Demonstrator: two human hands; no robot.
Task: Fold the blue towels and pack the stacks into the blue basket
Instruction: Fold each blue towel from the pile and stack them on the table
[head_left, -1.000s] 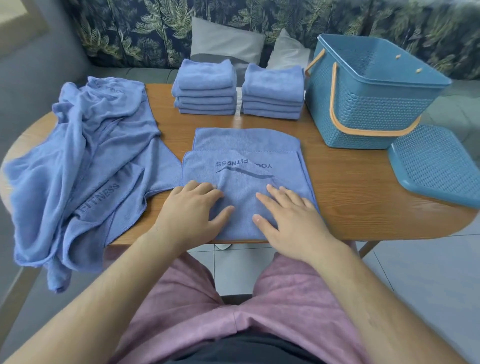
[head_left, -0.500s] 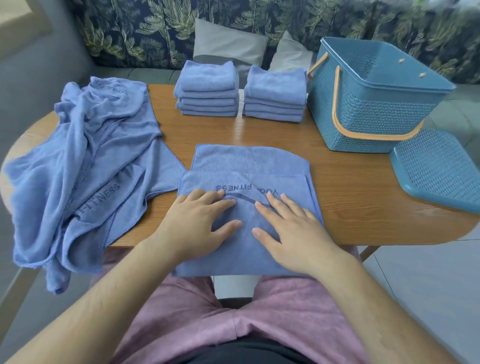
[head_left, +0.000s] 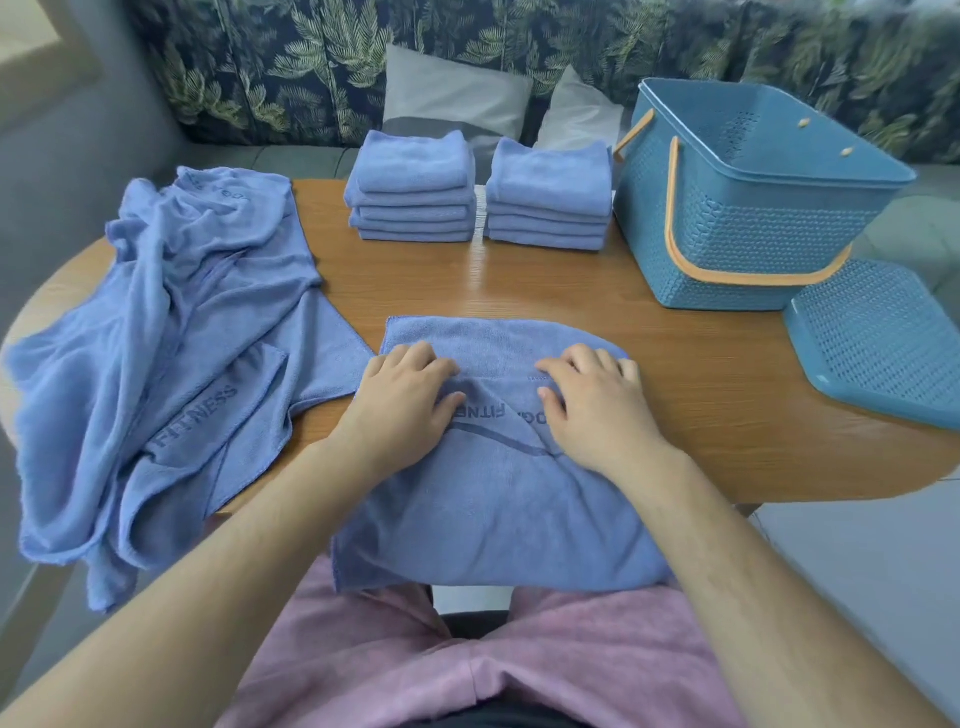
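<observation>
Since half a second ago, both hands are sitting farther up the towel (head_left: 498, 509), and more of its soft, fuzzy blue cloth is hanging off the near edge of the wooden table (head_left: 701, 395) at frame centre. I am watching the left hand (head_left: 402, 402) and right hand (head_left: 597, 402) curling their fingers over the folded hem, knuckles raised, gripping it beside dark printed lettering. Two neat folded stacks (head_left: 413, 176) are sitting side by side at upper centre. At the left, loose towels (head_left: 171, 322) are lying crumpled. At upper right the basket (head_left: 748, 234), rigid blue woven-pattern plastic with an orange handle (head_left: 672, 208), is standing open, showing me only its perforated inner wall. Its flat lid (head_left: 878, 338) is lying just beside it.
</observation>
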